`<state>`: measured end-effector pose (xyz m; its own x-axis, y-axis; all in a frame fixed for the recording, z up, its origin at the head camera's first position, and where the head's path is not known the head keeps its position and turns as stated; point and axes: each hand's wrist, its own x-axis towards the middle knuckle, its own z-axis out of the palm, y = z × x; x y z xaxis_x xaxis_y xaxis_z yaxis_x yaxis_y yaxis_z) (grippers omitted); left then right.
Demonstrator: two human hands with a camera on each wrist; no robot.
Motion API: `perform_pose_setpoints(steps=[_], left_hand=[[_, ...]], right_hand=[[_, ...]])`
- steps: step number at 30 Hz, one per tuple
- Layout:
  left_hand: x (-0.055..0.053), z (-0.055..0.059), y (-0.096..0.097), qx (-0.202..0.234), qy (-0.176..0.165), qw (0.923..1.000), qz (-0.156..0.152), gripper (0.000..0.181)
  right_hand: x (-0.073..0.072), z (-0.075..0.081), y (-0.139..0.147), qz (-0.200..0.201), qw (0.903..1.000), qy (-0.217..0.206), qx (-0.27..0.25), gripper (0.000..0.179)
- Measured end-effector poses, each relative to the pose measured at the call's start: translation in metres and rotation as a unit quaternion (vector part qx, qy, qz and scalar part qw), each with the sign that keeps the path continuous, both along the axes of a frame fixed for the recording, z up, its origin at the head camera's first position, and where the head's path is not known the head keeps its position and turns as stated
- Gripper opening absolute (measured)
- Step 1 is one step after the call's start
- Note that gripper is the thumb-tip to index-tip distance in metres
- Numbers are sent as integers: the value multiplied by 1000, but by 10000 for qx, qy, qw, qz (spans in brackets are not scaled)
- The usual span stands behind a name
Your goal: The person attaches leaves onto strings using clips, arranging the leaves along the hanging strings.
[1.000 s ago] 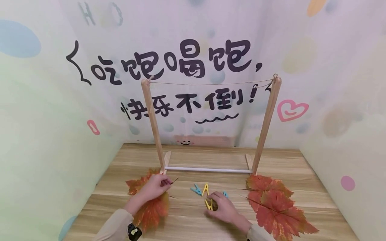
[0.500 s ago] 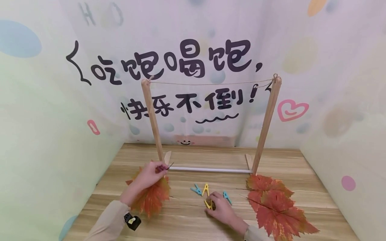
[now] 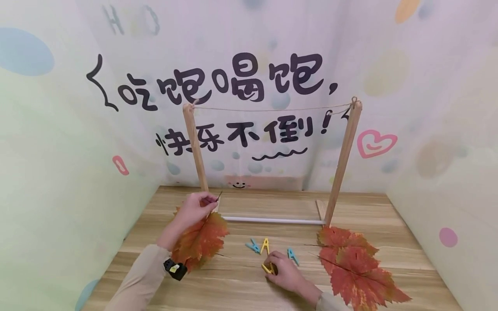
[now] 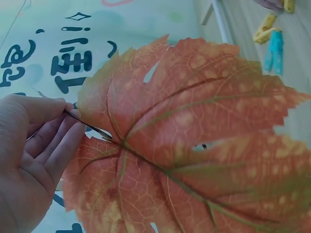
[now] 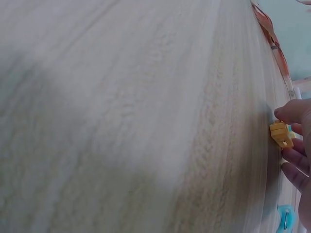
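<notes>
My left hand (image 3: pixel 196 210) pinches the thin dark stem of a red-orange maple leaf (image 3: pixel 210 235) between thumb and fingertips, at the left post's foot. The leaf hangs below the hand, over another leaf; in the left wrist view its veined blade (image 4: pixel 194 107) spreads out beside the fingers. My right hand (image 3: pixel 285 271) is low over the table, thumb and fingers around a yellow clothespin (image 5: pixel 280 133). Beside it lie a second yellow clothespin (image 3: pixel 265 244) and two blue clothespins, one to the left (image 3: pixel 253 246) and one to the right (image 3: pixel 293 256).
A wooden frame stands at the back: left post (image 3: pixel 197 149), right post (image 3: pixel 344 164), a slack twine (image 3: pixel 264 110) between their tops and a white rod (image 3: pixel 272 220) low down. More maple leaves (image 3: pixel 362 276) lie at right. Printed cloth walls (image 3: pixel 435 108) enclose the table.
My left hand has moved up and away toward the left post, lifting the leaf by its stem. My right hand has stayed at the clothespins, its fingers drawn in around the near yellow one.
</notes>
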<state>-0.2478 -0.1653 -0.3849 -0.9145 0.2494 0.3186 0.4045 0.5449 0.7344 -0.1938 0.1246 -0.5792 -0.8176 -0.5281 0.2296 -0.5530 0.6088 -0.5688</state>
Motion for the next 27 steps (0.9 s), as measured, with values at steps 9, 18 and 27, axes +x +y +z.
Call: perform_pose_setpoints(steps=[9,18,27], left_hand=[[-12,11,6,132,421,9989,180,6],[-23,27,8,348,305,9986,270,10],[-34,35,12,696,436,9959,390,12]], right_hand=[[-1,1,1,285,9995,-35,118,22],[1,2,-3,-60,9999,94,58,26],[0,0,-9,-541,9982,232,95,25]])
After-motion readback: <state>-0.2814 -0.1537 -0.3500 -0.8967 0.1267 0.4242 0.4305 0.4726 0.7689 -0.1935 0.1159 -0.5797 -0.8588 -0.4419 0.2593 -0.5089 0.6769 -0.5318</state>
